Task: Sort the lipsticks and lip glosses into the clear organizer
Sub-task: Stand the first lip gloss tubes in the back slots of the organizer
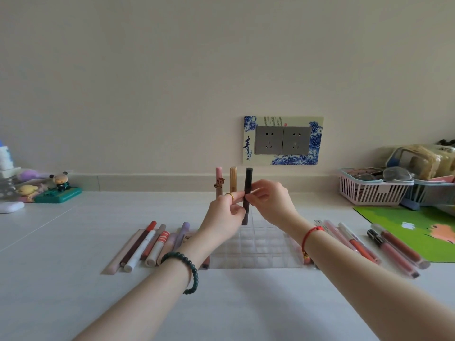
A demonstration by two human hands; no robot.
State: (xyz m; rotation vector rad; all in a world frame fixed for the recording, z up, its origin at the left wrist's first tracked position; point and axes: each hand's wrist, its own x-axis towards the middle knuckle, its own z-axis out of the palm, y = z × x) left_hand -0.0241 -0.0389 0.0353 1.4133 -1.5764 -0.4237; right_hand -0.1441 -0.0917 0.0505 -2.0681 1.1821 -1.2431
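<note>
A clear gridded organizer [258, 252] sits on the white table in front of me. A pink tube [218, 179] and a gold tube [233, 178] stand upright in its back row. Beside them stands a dark brown lip gloss [247, 183], its lower end in a back cell. My left hand [225, 215] and my right hand [268, 203] both pinch this dark tube at its middle. Several lipsticks [147, 244] lie in a row left of the organizer. Several lip glosses [384, 244] lie to its right.
Pink and blue baskets [374, 190] with glasses and pouches stand at the back right, by a green mat [418, 227]. Small figurines [59, 185] sit at the back left. A wall socket [283, 141] is behind the organizer.
</note>
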